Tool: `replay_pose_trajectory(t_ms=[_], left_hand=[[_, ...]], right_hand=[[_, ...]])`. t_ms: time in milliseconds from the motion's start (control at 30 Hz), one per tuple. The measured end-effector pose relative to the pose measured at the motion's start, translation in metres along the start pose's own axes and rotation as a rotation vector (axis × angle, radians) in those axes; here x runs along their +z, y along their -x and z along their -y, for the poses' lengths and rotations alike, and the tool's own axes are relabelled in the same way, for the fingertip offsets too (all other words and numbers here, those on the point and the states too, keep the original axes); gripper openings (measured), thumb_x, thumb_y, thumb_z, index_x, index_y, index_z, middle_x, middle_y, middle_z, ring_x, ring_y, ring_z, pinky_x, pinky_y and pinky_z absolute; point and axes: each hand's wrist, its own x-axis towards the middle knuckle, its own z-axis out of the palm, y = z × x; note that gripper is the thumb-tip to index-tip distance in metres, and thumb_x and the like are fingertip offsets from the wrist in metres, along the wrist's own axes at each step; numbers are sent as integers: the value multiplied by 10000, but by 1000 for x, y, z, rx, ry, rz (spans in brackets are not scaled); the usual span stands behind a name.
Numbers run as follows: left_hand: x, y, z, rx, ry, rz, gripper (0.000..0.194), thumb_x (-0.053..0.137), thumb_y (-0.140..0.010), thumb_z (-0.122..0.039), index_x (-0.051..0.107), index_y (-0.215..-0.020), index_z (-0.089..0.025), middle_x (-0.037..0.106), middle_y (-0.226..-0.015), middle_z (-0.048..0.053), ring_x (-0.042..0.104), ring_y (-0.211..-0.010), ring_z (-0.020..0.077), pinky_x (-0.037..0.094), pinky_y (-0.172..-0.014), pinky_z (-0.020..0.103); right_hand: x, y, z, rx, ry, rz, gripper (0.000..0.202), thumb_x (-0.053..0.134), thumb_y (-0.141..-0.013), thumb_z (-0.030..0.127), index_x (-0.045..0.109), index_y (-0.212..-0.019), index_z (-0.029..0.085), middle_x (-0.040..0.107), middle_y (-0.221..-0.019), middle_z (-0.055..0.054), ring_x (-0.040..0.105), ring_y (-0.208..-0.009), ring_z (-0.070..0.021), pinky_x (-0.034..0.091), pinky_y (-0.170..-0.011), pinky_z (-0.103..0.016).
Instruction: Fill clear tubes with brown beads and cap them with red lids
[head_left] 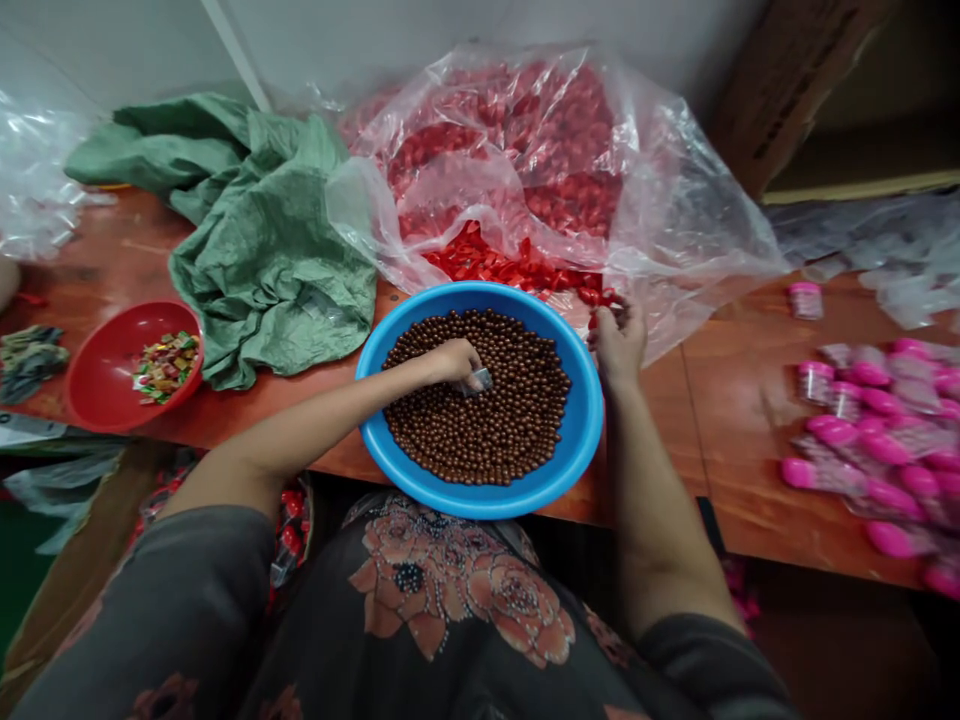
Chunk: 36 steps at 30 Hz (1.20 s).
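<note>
A blue basin [369,440] full of small, shiny brown balls [480,440] stands in front of me at the table's edge. My left hand [452,361] reaches into it, fingers closed around a small clear plastic container [480,380] among the balls. Just beyond the basin's right rim, my right hand [622,345] has its fingers bent at the edge of a spill of small red plastic pieces [487,258]. Red shows at its fingertips, and the fingers look closed on a piece. Those red pieces come out of a large clear plastic bag [667,220].
Left of the basin lie a crumpled green sack [285,260] and a red bowl [97,370] with wrapped candies [166,368]. Many filled containers with pink caps [885,440] cover the right side of the table [720,420]. A cardboard box [795,80] stands at the back right.
</note>
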Motion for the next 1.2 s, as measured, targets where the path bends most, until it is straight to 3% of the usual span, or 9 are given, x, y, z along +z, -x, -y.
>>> replay_pose_trajectory(t_ms=[133, 267, 367, 567, 700, 833, 967, 1100, 1200], left_hand=[[12, -17, -14, -6, 90, 51, 129, 803, -608, -65, 709, -677, -120, 651, -562, -14, 633, -558, 130, 576, -636, 266], [24, -25, -21, 13, 193, 55, 158, 803, -635, -55, 658, -600, -109, 627, -537, -7, 613, -533, 128, 579, -649, 290], [31, -25, -22, 35, 287, 53, 175, 769, -655, -8, 636, -599, -107, 616, -542, -13, 602, -534, 113, 572, -658, 283], [36, -18, -23, 63, 461, 89, 272, 708, -612, 108, 667, -784, -99, 665, -670, -5, 643, -615, 102, 570, -671, 250], [33, -8, -25, 60, 555, 119, 360, 721, -613, 74, 685, -909, -129, 689, -768, 2, 658, -645, 120, 577, -628, 270], [26, 8, -25, 58, 661, 176, 376, 740, -628, 33, 722, -952, -157, 723, -877, 31, 673, -708, 131, 559, -606, 244], [20, 32, -23, 119, 889, 297, 390, 733, -634, 41, 737, -968, -158, 742, -919, 59, 698, -827, 169, 580, -756, 336], [16, 58, -20, 235, 954, 223, 401, 732, -633, 39, 750, -982, -157, 746, -966, 59, 682, -863, 134, 526, -914, 351], [16, 75, -18, 291, 937, 161, 396, 751, -630, -8, 753, -999, -152, 746, -988, 63, 672, -918, 138, 483, -973, 348]], right_hand=[[-37, 36, 20, 117, -531, -148, 471, 558, -827, 389, 494, -1283, 291, 576, -850, 33, 385, -448, -42, 290, -407, -192], [-68, 75, 47, 137, -763, -184, 431, 662, -781, 279, 573, -1195, 356, 576, -829, 68, 377, -420, -18, 231, -362, -168], [-78, 99, 64, 152, -864, -190, 436, 704, -765, 264, 604, -1172, 384, 599, -822, 73, 411, -434, -16, 251, -361, -151], [-74, 126, 78, 176, -875, -97, 446, 747, -778, 307, 597, -1190, 387, 642, -807, 71, 454, -461, -16, 337, -406, -133], [-64, 131, 81, 152, -874, -101, 468, 797, -722, 306, 577, -1135, 305, 656, -762, 67, 598, -586, -63, 419, -452, -140], [-58, 134, 85, 172, -911, -78, 477, 859, -633, 292, 549, -994, 261, 682, -718, 63, 645, -636, -78, 536, -570, -167], [-55, 136, 91, 194, -927, -62, 510, 901, -552, 267, 486, -847, 239, 705, -726, 51, 672, -656, -85, 566, -597, -166], [-48, 137, 103, 176, -932, 10, 496, 896, -576, 301, 458, -801, 235, 700, -728, 45, 649, -591, -85, 554, -537, -165], [-37, 137, 113, 199, -913, 32, 419, 870, -626, 301, 542, -880, 243, 679, -730, 65, 621, -551, -66, 524, -498, -151]])
